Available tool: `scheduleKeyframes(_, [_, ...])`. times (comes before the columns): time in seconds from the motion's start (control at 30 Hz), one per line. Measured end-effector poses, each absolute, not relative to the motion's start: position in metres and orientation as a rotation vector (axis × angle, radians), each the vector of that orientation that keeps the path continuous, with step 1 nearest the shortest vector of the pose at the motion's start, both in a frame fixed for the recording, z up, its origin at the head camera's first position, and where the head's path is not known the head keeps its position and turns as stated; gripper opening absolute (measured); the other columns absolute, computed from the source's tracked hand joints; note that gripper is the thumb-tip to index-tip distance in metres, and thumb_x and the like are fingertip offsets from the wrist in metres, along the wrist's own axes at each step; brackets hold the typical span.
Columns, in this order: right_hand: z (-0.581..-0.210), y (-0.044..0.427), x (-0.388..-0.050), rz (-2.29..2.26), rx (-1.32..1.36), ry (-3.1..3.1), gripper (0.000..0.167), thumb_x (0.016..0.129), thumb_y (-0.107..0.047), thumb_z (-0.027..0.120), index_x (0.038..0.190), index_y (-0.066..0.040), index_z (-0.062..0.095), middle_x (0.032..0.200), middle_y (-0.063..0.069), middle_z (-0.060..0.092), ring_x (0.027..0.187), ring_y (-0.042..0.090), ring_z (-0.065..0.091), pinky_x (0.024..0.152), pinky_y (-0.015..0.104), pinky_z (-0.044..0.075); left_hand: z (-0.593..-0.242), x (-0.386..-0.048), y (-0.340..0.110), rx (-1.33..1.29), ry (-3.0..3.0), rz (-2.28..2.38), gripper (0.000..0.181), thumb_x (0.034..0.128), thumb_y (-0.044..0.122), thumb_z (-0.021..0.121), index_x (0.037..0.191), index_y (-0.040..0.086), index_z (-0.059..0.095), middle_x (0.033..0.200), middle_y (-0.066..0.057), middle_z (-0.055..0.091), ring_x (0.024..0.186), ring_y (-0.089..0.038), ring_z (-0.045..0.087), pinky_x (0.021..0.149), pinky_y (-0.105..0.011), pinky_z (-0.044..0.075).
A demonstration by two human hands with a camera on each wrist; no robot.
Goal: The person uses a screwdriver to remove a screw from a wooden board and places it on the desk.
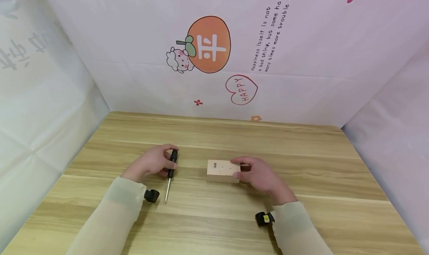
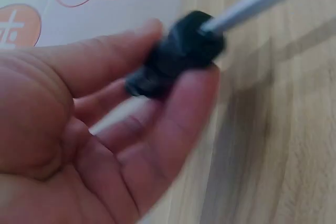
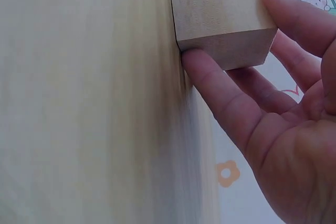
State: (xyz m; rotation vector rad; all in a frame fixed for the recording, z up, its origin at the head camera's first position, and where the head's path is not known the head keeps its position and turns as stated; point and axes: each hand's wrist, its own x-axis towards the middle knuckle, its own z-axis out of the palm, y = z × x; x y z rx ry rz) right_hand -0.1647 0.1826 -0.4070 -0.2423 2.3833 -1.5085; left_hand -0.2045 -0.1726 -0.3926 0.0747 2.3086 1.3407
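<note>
My left hand grips the black handle of a screwdriver, its metal shaft pointing toward the front of the table. In the left wrist view the thumb and fingers of my left hand pinch that handle. A pale wooden block lies on the table, with small holes and a small metal piece on its top near the left end. Around its right end are the fingers and thumb of my right hand. The right wrist view shows these fingers against the block's end.
The wood-grain table meets a printed white cloth at its back edge, and plain cloth hangs at both sides. A small black camera sits on each wrist, the left one just front of the screwdriver hand, the right one below the block.
</note>
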Motion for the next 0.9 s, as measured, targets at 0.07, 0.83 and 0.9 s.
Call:
scheduleKeyframes(0.07, [-0.408, 0.181, -0.165, -1.511, -0.243, 2.378, 0.041, 0.087, -0.015, 0.079, 0.127, -0.019, 0.07, 0.128, 0.008, 0.062, 0.114, 0.024, 0.06, 0.082, 0.034, 0.056, -0.392, -0.206, -0.174, 0.081, 2.263, 1.45, 0.067, 0.0911, 0.002, 0.072, 0.151, 0.013, 0.044, 0.114, -0.018, 0.059, 0.084, -0.027, 0.067, 0.07, -0.04, 0.06])
scheduleKeyframes(0.83, [-0.411, 0.178, -0.163, -1.513, -0.252, 2.369, 0.041, 0.086, -0.019, 0.081, 0.126, -0.023, 0.07, 0.131, 0.006, 0.06, 0.115, 0.023, 0.059, 0.08, 0.033, 0.057, -0.371, -0.196, -0.168, -0.021, 1.741, 2.31, 0.062, 0.1, -0.004, 0.056, 0.155, 0.02, 0.04, 0.118, -0.024, 0.063, 0.092, -0.032, 0.071, 0.082, -0.045, 0.057])
scheduleKeyframes(0.9, [-0.411, 0.178, -0.163, -1.507, -0.252, 2.377, 0.041, 0.086, -0.02, 0.081, 0.126, -0.023, 0.07, 0.13, 0.006, 0.06, 0.113, 0.023, 0.059, 0.08, 0.033, 0.057, -0.368, -0.195, -0.165, -0.007, 1.736, 2.355, 0.062, 0.0996, -0.005, 0.055, 0.155, 0.02, 0.04, 0.115, -0.02, 0.063, 0.094, -0.031, 0.07, 0.083, -0.045, 0.057])
